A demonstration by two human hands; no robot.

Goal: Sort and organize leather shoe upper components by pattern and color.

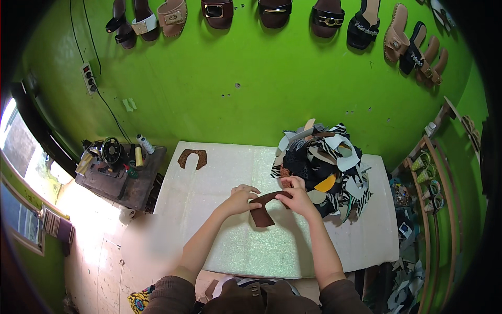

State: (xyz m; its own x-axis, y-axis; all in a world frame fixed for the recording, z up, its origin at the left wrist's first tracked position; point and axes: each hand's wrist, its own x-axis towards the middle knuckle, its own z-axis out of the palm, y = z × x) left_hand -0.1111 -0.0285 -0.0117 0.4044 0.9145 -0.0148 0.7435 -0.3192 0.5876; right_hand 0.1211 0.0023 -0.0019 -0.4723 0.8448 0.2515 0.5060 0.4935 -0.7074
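Note:
A dark brown leather-like cut piece (263, 215) is held up over the white table, bent in an arch with one flap hanging down. My left hand (243, 200) pinches its left edge between thumb and fingers. At its upper right end, my right hand (297, 200) grips it in the same way, close to the scrap pile. A U-shaped leopard-print piece (202, 160) lies flat near the table's far left corner. To the right of my hands rises a heap of mixed scraps (348, 157), with black, grey, zebra-striped and yellow bits.
The white-covered table (230, 251) stands against a green wall (172, 94) hung with sandals (217, 13). At left is a sewing machine (112, 152) on a dark stand with thread spools. A wooden rack (426, 220) with footwear stands at right, and scraps (408, 285) lie below it.

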